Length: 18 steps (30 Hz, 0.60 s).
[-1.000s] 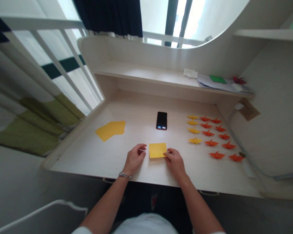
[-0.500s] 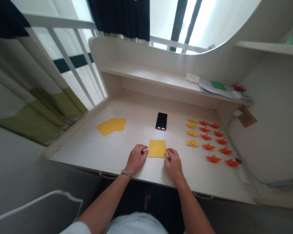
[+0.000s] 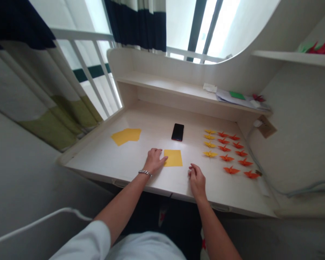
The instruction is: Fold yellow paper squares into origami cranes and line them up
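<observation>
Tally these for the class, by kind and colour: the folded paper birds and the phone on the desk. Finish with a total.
Yellow paper birds: 4
Orange paper birds: 10
Black phone: 1
Total: 15

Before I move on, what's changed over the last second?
The right hand has drawn off the yellow sheet, rightward. The left hand has moved in, its thumb now over the sheet's left edge. The phone, spare yellow sheets and paper cranes stayed put.
</observation>
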Each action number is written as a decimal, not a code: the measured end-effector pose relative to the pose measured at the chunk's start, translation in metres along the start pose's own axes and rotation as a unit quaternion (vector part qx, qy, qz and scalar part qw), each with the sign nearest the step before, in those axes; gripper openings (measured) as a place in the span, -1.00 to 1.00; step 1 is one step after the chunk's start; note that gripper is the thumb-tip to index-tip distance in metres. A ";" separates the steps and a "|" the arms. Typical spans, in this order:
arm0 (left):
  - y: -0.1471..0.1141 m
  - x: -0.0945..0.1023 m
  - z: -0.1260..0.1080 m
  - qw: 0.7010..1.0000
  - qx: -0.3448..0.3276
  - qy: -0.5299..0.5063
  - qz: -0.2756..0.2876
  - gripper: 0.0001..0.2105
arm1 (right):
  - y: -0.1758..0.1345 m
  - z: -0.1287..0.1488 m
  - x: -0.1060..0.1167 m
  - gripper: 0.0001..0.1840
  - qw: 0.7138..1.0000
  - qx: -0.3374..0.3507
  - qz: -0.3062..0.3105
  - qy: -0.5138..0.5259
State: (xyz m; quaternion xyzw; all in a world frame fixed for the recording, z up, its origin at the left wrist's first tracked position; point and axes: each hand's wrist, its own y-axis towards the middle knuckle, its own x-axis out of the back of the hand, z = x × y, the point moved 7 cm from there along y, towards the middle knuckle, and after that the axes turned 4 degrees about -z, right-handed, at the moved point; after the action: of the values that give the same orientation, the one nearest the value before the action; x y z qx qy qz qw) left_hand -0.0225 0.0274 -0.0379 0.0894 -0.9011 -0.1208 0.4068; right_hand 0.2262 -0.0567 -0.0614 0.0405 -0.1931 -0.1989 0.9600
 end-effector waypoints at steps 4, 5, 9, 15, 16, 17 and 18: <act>0.024 -0.016 -0.007 0.997 0.064 -0.007 0.047 -0.43 | 0.003 0.005 0.000 -0.62 0.999 0.032 0.000 -0.017; 0.028 -0.018 -0.009 0.996 0.070 -0.011 0.051 -0.44 | 0.003 0.007 0.000 -0.63 0.999 0.041 0.002 -0.025; 0.029 -0.025 -0.015 0.993 0.074 -0.060 0.071 -0.65 | 0.004 0.008 -0.002 -0.66 0.998 0.046 0.008 -0.047; 0.016 -0.024 -0.010 0.971 0.062 -0.194 0.124 -0.88 | 0.018 0.009 -0.018 -0.63 1.000 -0.001 0.013 -0.025; 0.015 -0.025 -0.009 0.964 0.063 -0.220 0.136 -0.87 | 0.022 0.011 -0.022 -0.61 1.000 -0.007 0.016 -0.011; 0.014 -0.025 -0.009 0.956 0.065 -0.245 0.150 -0.85 | 0.027 0.012 -0.028 -0.59 1.000 -0.020 0.022 0.005; 0.013 -0.026 -0.008 0.947 0.067 -0.268 0.163 -0.84 | 0.031 0.012 -0.035 -0.59 0.999 -0.035 0.034 0.026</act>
State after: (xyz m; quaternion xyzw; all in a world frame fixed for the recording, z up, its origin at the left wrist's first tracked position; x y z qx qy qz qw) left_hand -0.0003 0.0452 -0.0471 -0.0672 -0.9851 -0.0113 0.1577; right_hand 0.2031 -0.0142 -0.0581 0.0059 -0.1624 -0.1720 0.9716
